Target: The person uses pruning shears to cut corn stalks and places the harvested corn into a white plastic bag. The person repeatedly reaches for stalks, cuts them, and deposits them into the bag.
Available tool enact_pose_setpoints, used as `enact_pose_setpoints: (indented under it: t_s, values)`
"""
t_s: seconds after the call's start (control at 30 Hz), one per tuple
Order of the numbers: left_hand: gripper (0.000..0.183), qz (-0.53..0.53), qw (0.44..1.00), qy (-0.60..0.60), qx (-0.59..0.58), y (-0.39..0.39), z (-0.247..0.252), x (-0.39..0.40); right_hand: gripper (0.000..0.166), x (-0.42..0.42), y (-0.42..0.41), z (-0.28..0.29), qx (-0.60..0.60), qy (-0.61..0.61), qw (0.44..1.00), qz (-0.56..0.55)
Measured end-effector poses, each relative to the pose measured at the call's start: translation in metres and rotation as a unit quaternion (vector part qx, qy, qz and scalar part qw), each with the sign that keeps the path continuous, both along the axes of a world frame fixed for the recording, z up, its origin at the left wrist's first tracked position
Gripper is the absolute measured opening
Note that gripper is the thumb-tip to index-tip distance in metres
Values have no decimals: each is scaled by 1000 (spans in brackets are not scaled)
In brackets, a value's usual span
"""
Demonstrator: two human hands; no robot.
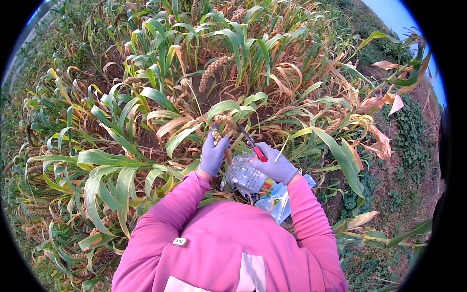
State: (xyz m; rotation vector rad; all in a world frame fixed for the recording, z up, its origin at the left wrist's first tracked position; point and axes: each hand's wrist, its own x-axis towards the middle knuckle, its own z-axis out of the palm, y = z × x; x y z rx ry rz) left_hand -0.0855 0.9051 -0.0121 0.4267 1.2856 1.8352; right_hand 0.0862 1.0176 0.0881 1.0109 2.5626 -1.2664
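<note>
My left hand (213, 154), in a lavender glove, has its fingers closed around a drooping foxtail millet head (217, 137). The head's stalk bends over just beyond my fingertips. In my right hand (275, 164), gloved alike, are red-handled shears (260, 153). Their dark blades point up and left, a short way to the right of the millet head; whether the blades are apart cannot be made out. Below and between both hands lies a printed plastic bag (246, 179), partly covered by my right hand and forearm. The bag bears writing, and its contents are hidden.
Dense millet plants with green and dried leaves surround me. Another ripe millet head (214, 72) hangs beyond my hands. Maize stalks with dry husks (381, 144) lean in from the right. A long leaf (341, 160) arches near my right forearm. An earthen slope (416, 146) rises at right.
</note>
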Motion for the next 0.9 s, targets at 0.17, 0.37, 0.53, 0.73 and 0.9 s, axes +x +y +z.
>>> enact_pose_setpoints:
  t_s: [0.17,0.37,0.53,0.73,0.9]
  values:
    - [48,71,969,-189,139,42,-10,3,54,12,14,-3,-21,31,998,57]
    - [26,59,947,-251,193,45,-17,1,56,28,37,2,14,33,995,98]
    - [30,-12,989,-141,53,-7,-6,23,52,19,33,34,56,46,974,214]
    - [29,25,873,375,-310,-74,-21,43,55,12,19,53,79,-14,934,349]
    - [28,39,893,377,-244,-97,-20,46,50,6,17,41,118,-104,906,392]
